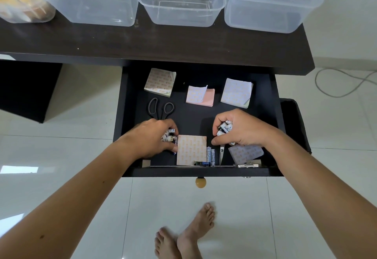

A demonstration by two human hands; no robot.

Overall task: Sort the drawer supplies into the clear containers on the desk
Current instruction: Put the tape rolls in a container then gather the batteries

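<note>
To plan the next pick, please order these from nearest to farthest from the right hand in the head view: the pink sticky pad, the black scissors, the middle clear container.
Measured from the right hand:
1. Pink sticky pad, just beyond it in the drawer.
2. Black scissors, on the drawer's left side.
3. Middle clear container, up on the desk.

3 containers (182, 1) on desk (155, 42), drawer (273, 116) below w/ notepads (160, 82), scissors (161, 108) in front

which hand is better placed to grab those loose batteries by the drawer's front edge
Right, probably. The right hand hovers just above the loose batteries, its thumb tip nearest them. The left hand is across the sticky note pad. Both already grip batteries, so room is limited.
</note>
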